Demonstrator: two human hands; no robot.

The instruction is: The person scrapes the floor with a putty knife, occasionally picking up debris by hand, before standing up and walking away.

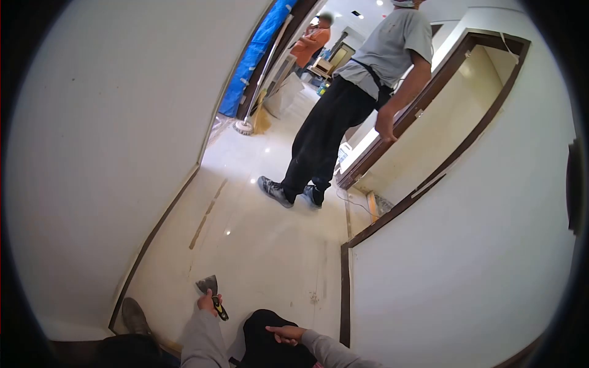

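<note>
My left hand (209,302) is closed around the black-and-yellow handle of a putty knife (208,284). Its wide, dirty blade points away from me over the pale floor (257,257). My right hand (286,334) lies over my black-clad knee (261,325), holding nothing, with its forefinger stretched out to the left. Dark smears form a long brown streak (207,214) on the floor beyond the blade. A smaller patch of marks (314,297) shows to the right.
A person (368,92) in a grey shirt stands ahead in the passage. Farther back is another person (311,42) in orange. A broom (262,116) and mop (243,127) lean by blue sheeting (254,58). White walls and a brown-framed doorway (423,116) flank the passage.
</note>
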